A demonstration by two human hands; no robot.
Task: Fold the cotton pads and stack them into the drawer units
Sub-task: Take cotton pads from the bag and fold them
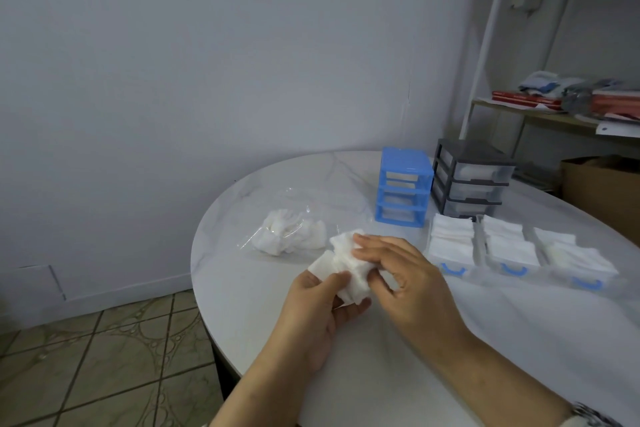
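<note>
Wad of cotton pads (341,262) held above desk (381,357), left of pulled-out drawers (450,246): left hand (322,308) fingers curled under as support, right hand (398,274) fingers pinching pads, prob. to separate one.

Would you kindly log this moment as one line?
hands: left, right both grip cotton pads | drawers: out, filled

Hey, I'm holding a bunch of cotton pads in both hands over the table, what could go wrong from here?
1. The cotton pads sit loosely bunched between the left hand and right hand; some may slip onto the table.
2. The three drawers lying out look heaped already, so more pads may jam them against the blue frame.
</note>
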